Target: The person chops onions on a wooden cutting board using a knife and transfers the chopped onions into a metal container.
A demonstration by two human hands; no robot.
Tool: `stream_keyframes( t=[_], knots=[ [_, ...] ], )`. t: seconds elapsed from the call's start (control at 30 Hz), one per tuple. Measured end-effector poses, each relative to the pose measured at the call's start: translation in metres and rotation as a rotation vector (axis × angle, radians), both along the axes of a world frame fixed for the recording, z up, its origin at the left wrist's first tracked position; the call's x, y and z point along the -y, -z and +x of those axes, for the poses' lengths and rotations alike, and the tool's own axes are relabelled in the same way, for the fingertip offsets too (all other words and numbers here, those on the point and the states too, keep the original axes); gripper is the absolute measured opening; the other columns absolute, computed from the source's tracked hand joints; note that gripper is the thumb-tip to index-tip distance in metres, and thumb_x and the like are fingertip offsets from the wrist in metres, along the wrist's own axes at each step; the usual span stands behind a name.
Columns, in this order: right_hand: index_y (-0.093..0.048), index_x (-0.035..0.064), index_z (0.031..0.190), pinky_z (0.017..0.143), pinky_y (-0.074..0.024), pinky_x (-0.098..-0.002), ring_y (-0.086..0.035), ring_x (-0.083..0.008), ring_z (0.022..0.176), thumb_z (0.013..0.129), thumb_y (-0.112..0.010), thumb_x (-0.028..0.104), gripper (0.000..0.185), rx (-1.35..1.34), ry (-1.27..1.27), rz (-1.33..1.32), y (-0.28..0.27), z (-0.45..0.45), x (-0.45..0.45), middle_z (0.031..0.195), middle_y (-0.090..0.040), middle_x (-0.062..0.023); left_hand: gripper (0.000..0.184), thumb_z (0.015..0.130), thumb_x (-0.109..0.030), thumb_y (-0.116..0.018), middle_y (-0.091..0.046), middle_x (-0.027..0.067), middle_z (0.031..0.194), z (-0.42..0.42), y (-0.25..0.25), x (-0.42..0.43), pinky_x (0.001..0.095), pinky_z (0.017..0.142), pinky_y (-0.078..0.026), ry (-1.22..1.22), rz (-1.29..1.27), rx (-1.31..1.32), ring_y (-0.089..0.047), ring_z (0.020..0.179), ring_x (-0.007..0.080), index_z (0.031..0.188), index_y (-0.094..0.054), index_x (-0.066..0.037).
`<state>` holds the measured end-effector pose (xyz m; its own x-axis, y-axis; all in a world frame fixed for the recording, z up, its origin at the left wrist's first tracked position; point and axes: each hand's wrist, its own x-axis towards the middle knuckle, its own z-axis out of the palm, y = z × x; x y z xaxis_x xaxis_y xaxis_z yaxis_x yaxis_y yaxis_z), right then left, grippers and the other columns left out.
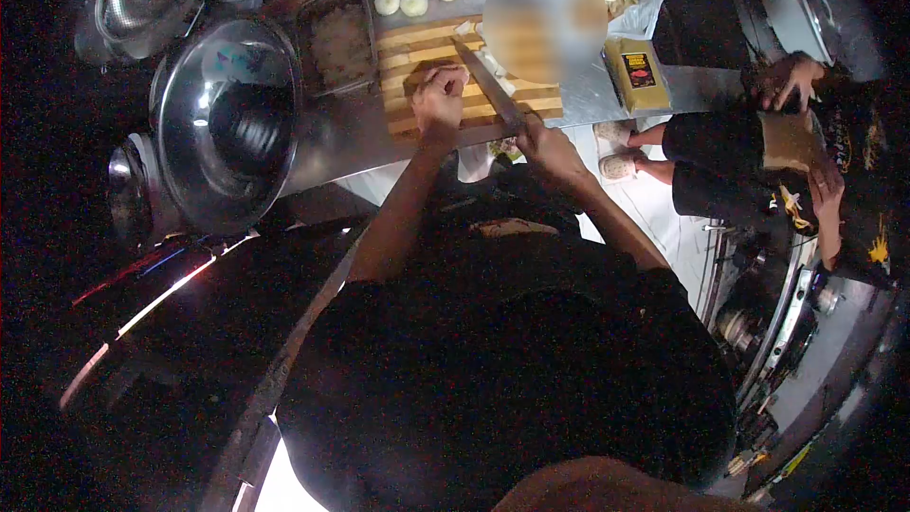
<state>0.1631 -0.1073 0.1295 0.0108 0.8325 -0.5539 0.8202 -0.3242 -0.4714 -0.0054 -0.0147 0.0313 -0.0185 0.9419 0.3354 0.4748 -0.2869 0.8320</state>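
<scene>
Currently, the right hand (550, 147) grips the knife (492, 87), angled over the board (402, 55) from its near edge; the left hand (439, 101) curls toward the near left corner, whether pinching anything I cannot tell.

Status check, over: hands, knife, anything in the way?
Right hand gripping knife, blade over striped board. Left hand curled at board, contents unclear. White pieces beside blade. Board's far right blurred, can't confirm clear.
</scene>
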Motion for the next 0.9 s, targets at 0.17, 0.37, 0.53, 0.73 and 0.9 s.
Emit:
stream_keyframes(
  t=[0.17, 0.37, 0.53, 0.73, 0.9],
  knots=[
    [-0.044, 0.005, 0.11, 0.075, -0.0464, -0.052, -0.058, -0.0437, 0.089, 0.087, -0.049, 0.029, 0.034, 0.005, -0.04, -0.04, 0.001, 0.0, 0.003, 0.091, -0.061, -0.0262, 0.008, 0.076, -0.007, -0.064, -0.067, 0.0052, 0.088, -0.001, 0.002, 0.001, 0.0341, 0.071, -0.051, -0.012, 0.065, -0.021, -0.064, 0.082, 0.0239, 0.08, -0.066, -0.012],
    [-0.043, 0.006, 0.114, 0.077, -0.0458, -0.053, -0.058, -0.0441, 0.091, 0.088, -0.048, 0.028, 0.034, -0.028, -0.067, 0.153, 0.049, -0.009, 0.004, 0.096, -0.059, -0.0277, 0.009, 0.076, -0.008, -0.063, -0.066, 0.0056, 0.092, 0.002, 0.003, 0.002, 0.0347, 0.07, -0.051, -0.017, -0.093, -0.031, -0.063, 0.079, 0.0243, 0.083, -0.065, -0.012],
    [-0.041, 0.006, 0.118, 0.074, -0.046, -0.0544, -0.057, -0.0453, 0.09, 0.087, -0.049, 0.024, 0.037, -0.148, -0.025, 0.125, 0.026, 0.005, -0.004, 0.098, -0.058, -0.0311, 0.009, 0.078, -0.016, -0.062, -0.065, 0.0064, 0.092, 0.007, 0.004, -0.003, 0.0371, 0.073, -0.049, -0.026, 0.044, -0.186, -0.06, 0.081, 0.027, 0.086, -0.065, -0.013],
    [-0.043, 0.0066, 0.118, 0.07, -0.0476, -0.0547, -0.059, -0.0464, 0.079, 0.087, -0.05, 0.026, 0.038, -0.055, -0.031, 0.181, 0.03, 0.015, 0.0, 0.084, -0.062, -0.0275, 0.016, 0.079, -0.018, -0.064, -0.066, 0.0089, 0.095, 0.005, -0.007, -0.007, 0.0372, 0.079, -0.048, 0.035, -0.029, -0.084, -0.061, 0.089, 0.0285, 0.092, -0.068, -0.009],
    [-0.042, 0.0045, 0.118, 0.069, -0.0487, -0.0537, -0.06, -0.0451, 0.078, 0.087, -0.048, 0.028, 0.039, 0.079, -0.119, 0.062, 0.03, 0.011, 0.006, 0.082, -0.062, -0.0265, 0.014, 0.079, -0.012, -0.063, -0.066, 0.0114, 0.094, -0.007, 0.007, -0.006, 0.0366, 0.081, -0.049, 0.134, -0.053, 0.002, -0.061, 0.091, 0.0277, 0.09, -0.068, -0.006]
  ],
)
